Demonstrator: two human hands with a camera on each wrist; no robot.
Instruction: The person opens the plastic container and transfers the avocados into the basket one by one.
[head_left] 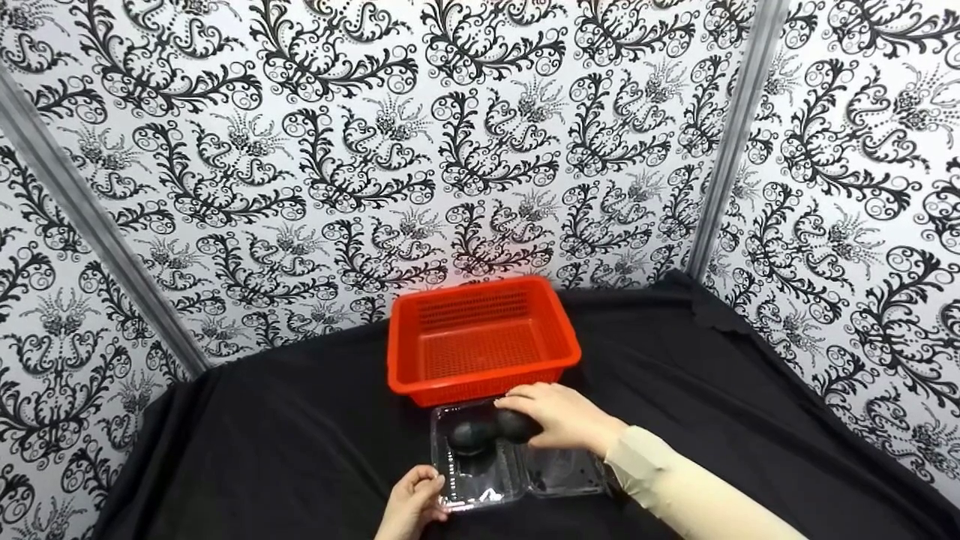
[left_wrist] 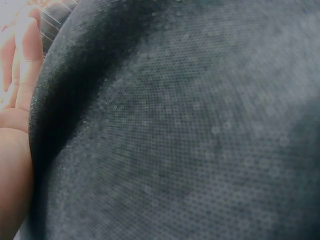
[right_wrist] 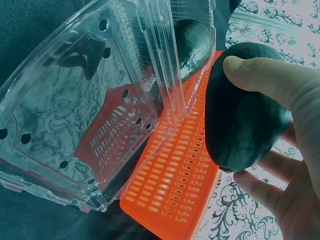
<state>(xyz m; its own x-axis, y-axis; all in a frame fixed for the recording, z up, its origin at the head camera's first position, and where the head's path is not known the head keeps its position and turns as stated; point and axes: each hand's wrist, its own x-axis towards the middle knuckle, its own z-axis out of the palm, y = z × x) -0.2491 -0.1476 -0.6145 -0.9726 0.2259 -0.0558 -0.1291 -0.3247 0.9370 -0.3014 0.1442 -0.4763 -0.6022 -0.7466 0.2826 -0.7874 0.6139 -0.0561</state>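
Observation:
My right hand point(head_left: 561, 417) grips a dark green avocado point(right_wrist: 247, 110), thumb over its top and fingers beneath, above an opened clear plastic clamshell container point(head_left: 480, 486). A second dark avocado point(head_left: 471, 436) lies in the left half of the container; in the right wrist view it shows through the clear plastic. Down at the container's near left corner, my left hand point(head_left: 415, 495) pinches the edge between thumb and fingers. Vent holes dot the half nearest the right wrist camera. Dark cloth fills most of the left wrist view, with part of the left hand at its side.
Right behind the container stands a red perforated plastic basket point(head_left: 399, 388), with nothing visible inside. A black cloth point(head_left: 300, 450) covers the table. Black-and-white patterned panels point(head_left: 360, 150) rise at the back and sides.

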